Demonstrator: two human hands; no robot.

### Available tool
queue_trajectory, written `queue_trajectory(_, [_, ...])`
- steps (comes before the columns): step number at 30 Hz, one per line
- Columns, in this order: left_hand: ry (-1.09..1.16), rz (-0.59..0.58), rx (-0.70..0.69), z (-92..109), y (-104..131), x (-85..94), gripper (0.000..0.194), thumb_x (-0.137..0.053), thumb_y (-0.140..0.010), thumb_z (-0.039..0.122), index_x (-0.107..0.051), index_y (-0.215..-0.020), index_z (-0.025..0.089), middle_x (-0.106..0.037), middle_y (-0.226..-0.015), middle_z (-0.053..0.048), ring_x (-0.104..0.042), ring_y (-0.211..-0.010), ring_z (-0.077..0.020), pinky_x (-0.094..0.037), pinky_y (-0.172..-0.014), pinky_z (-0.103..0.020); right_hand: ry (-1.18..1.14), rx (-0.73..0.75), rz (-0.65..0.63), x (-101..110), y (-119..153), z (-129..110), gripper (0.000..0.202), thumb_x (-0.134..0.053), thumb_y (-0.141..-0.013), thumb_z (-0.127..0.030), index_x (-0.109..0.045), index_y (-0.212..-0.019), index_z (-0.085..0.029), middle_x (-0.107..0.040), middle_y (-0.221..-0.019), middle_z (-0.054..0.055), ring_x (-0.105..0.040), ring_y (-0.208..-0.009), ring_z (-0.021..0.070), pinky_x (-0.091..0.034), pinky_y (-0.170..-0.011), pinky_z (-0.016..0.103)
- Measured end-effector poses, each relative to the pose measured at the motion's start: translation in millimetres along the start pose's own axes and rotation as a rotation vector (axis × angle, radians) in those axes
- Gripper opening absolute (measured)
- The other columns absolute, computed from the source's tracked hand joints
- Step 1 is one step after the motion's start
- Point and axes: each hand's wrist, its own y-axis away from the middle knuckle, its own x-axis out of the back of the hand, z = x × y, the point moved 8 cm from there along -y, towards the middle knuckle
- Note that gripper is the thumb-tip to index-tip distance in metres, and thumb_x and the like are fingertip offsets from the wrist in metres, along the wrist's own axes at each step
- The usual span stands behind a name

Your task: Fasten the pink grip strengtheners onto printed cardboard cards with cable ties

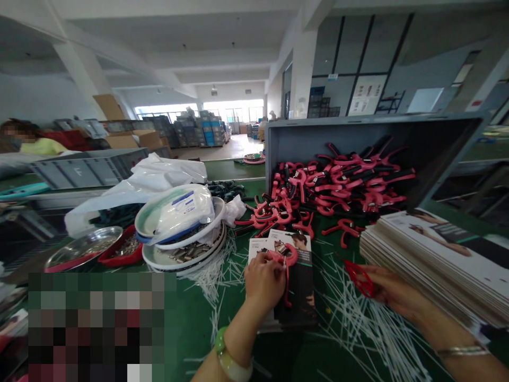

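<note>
My left hand (264, 284) closes its fingers around a pink hand grip exerciser (292, 257) with a coiled spring. It lies on a stack of printed cards (304, 297) in front of me. To the right, my right hand (392, 292) grips red-handled scissors (360, 278), their tips pointing left and hard to make out. Below them, white cable ties (374, 334) spread over the green table. A tall pile of printed cards (437, 254) stands right beside my right hand. More pink and black grip exercisers (338, 183) spill from a tipped grey crate (377, 121).
White bowls (147, 257) at left hold metal parts, with a plastic bag (186, 207) on top. A steel bowl (115, 233) and a red tray (107, 260) sit beside them. A grey bin (87, 170) and another person (40, 143) are farther left. The lower left is pixelated.
</note>
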Motion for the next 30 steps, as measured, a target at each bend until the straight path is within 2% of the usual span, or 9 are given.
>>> queue_trajectory(4, [0.168,0.015,0.014,-11.1,-1.0,-3.5,0.018,-0.057,-0.078,0.03,-0.066,-0.067,0.02,-0.062,-0.095,-0.005,-0.056,-0.092,-0.0198,-0.041,-0.083,-0.033,-0.544,-0.165,-0.367,-56.6,35.2,-21.0,0.042,-0.068,-0.064,-0.037,-0.059,-0.101,-0.019,-0.066,-0.087,0.007,-0.065,-0.075,0.0179,-0.05,-0.066,0.028])
queue_trajectory(6, [0.232,0.008,0.008,-15.5,-0.4,-5.2,0.019,-0.058,-0.078,0.03,-0.064,-0.064,0.019,-0.062,-0.094,-0.005,-0.056,-0.093,-0.0194,-0.041,-0.083,-0.032,-0.575,-0.159,-0.455,-78.8,42.0,-39.8,0.052,-0.069,-0.063,-0.034,-0.053,-0.11,-0.019,-0.065,-0.092,0.006,-0.065,-0.081,0.0187,-0.051,-0.071,0.03])
queue_trajectory(8, [0.283,0.007,-0.011,-18.7,0.3,-6.6,0.017,-0.058,-0.077,0.028,-0.063,-0.064,0.019,-0.062,-0.093,-0.005,-0.055,-0.096,-0.0195,-0.041,-0.084,-0.032,-0.386,-0.062,-0.513,-93.5,42.1,-58.8,0.055,-0.067,-0.065,-0.035,-0.051,-0.115,-0.018,-0.065,-0.091,0.006,-0.064,-0.079,0.0191,-0.05,-0.072,0.032])
queue_trajectory(11, [0.348,0.02,-0.019,-23.9,0.5,-8.3,0.017,-0.057,-0.078,0.027,-0.062,-0.064,0.019,-0.061,-0.096,-0.005,-0.055,-0.097,-0.0191,-0.042,-0.085,-0.032,0.173,0.243,-0.405,-92.6,35.0,-91.2,0.052,-0.068,-0.066,-0.035,-0.055,-0.115,-0.019,-0.065,-0.096,0.008,-0.061,-0.087,0.0225,-0.048,-0.078,0.035])
queue_trajectory(14, [0.397,0.026,-0.022,-26.1,-0.3,-9.9,0.016,-0.057,-0.078,0.028,-0.062,-0.065,0.019,-0.061,-0.097,-0.005,-0.055,-0.098,-0.0192,-0.042,-0.087,-0.033,0.718,0.511,-0.26,-89.8,35.5,-122.2,0.038,-0.061,-0.073,-0.023,-0.059,-0.111,-0.02,-0.063,-0.099,0.01,-0.06,-0.092,0.0259,-0.046,-0.08,0.038])
queue_trajectory(17, [0.437,0.026,-0.022,-25.6,-1.1,-9.8,0.017,-0.058,-0.078,0.029,-0.061,-0.064,0.019,-0.061,-0.097,-0.005,-0.055,-0.098,-0.0196,-0.042,-0.087,-0.034,1.015,0.686,-0.212,-98.9,39.8,-139.1,0.031,-0.053,-0.08,-0.015,-0.059,-0.11,-0.018,-0.064,-0.093,0.011,-0.061,-0.086,0.0249,-0.047,-0.072,0.034])
queue_trajectory(20, [0.479,0.03,-0.027,-24.1,-1.3,-8.1,0.017,-0.059,-0.077,0.03,-0.062,-0.064,0.019,-0.061,-0.095,-0.005,-0.055,-0.098,-0.0198,-0.042,-0.088,-0.034,1.129,0.79,-0.135,-108.2,40.2,-140.3,0.03,-0.05,-0.084,-0.013,-0.058,-0.112,-0.016,-0.064,-0.088,0.01,-0.062,-0.081,0.0229,-0.047,-0.065,0.029])
queue_trajectory(24, [0.507,0.016,-0.025,-23.0,-0.9,-8.2,0.019,-0.06,-0.078,0.031,-0.063,-0.063,0.02,-0.061,-0.095,-0.004,-0.055,-0.098,-0.0196,-0.042,-0.087,-0.034,1.128,0.884,-0.06,-114.9,40.0,-130.5,0.035,-0.05,-0.086,-0.015,-0.053,-0.12,-0.014,-0.065,-0.091,0.011,-0.062,-0.083,0.0231,-0.048,-0.064,0.029])
queue_trajectory(30, [0.497,0.011,-0.063,-18.4,-0.2,-4.9,0.018,-0.061,-0.077,0.03,-0.063,-0.063,0.019,-0.061,-0.094,-0.005,-0.055,-0.096,-0.0195,-0.043,-0.085,-0.033,1.126,0.878,-0.072,-119.2,39.6,-134.3,0.033,-0.05,-0.084,-0.014,-0.055,-0.117,-0.014,-0.065,-0.089,0.01,-0.062,-0.081,0.0225,-0.047,-0.065,0.029])
